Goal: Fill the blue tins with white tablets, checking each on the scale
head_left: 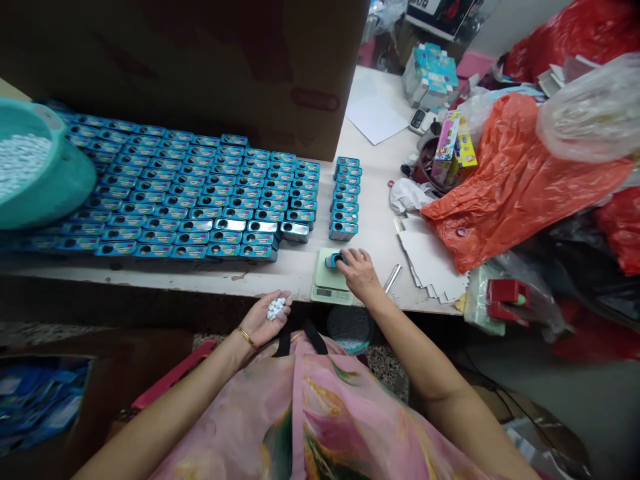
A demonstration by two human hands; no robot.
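Observation:
A heap of small white pellets point(277, 308) lies in the cupped palm of my left hand point(260, 321), just off the table's front edge. My right hand point(360, 272) has its fingertips bent down at a small blue tin point(331, 261) with a dark opening in its top. That tin rests on a pale green digital scale point(324, 280); the scale's readout is too small to read. Fingers partly cover the tin's right end. Behind the scale, a short column of similar blue tins point(343, 227) stands on the table.
Many rows of blue tins point(185, 200) fill the left side, beside a teal basin point(65, 180) of white pellets. A large cardboard box point(200, 67) stands behind. To the right lie a metal tube point(393, 277), white cards point(430, 260) and an orange plastic bag point(505, 180).

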